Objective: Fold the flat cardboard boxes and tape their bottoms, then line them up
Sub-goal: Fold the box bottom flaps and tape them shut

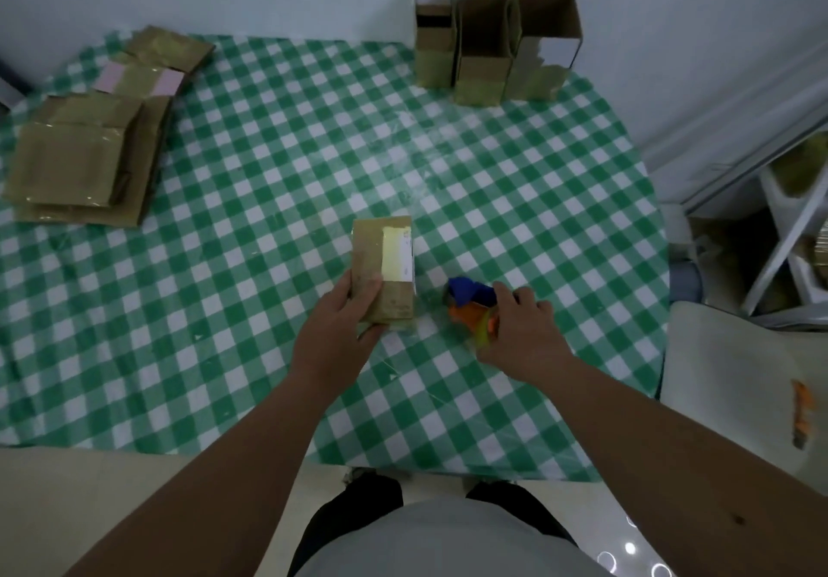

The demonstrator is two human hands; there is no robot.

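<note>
Left hand (345,321) holds the near end of a folded box (385,272), thumb across its top face, fingers curled round the near-left corner. Box sits mid-worktop, slightly toward the near edge, long axis running near-to-far, shiny tape on its upper face. Right hand (515,330) is curled round the tape dispenser (470,303) (blue and orange), just right of the box's near end, apparently not touching it. Box is straight ahead of the left hand; dispenser side-on to it, so any further strip would likely run along that long axis. Three finished boxes (493,47) stand in a row at the far edge, right of centre. Flat boxes (80,159) are stacked at the far-left corner. Green checked worktop (269,173) throughout.
</note>
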